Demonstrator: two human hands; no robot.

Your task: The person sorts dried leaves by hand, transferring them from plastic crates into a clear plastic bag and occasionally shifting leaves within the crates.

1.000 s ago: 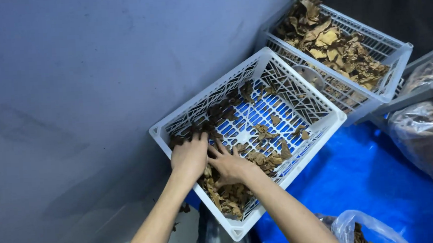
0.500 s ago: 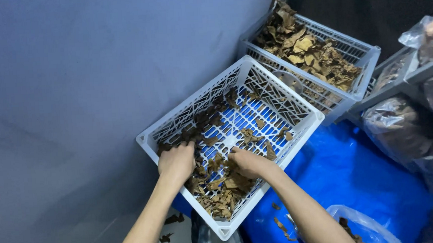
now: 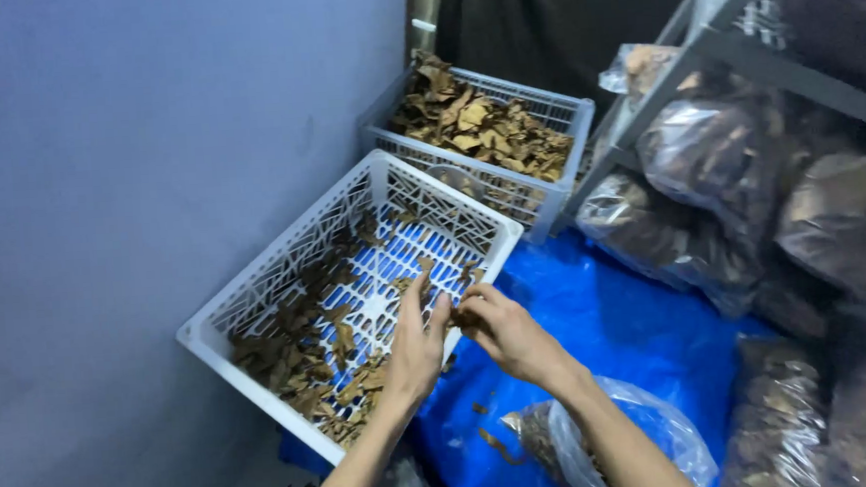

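A white plastic crate (image 3: 255, 284) stands tilted on a blue tarp (image 3: 608, 313), with dry brown leaves (image 3: 299, 352) spread over its slotted floor. My left hand (image 3: 417, 345) is over the crate's near right rim, fingers straight and together. My right hand (image 3: 503, 329) is beside it, just outside the rim, fingers curled around a small bunch of brown leaves (image 3: 466, 319). The two hands touch at the fingertips.
A second white crate (image 3: 556, 126), heaped with dry leaves, stands behind the first. Clear plastic bags (image 3: 729, 175) of leaves lie stacked on a grey rack at right. An open bag (image 3: 625, 432) lies under my right forearm. A grey wall runs along the left.
Both hands have lifted out of the crate's leaves and moved right to its rim, the right hand carrying leaves. The camera has swung right, showing more of the rack and bags.
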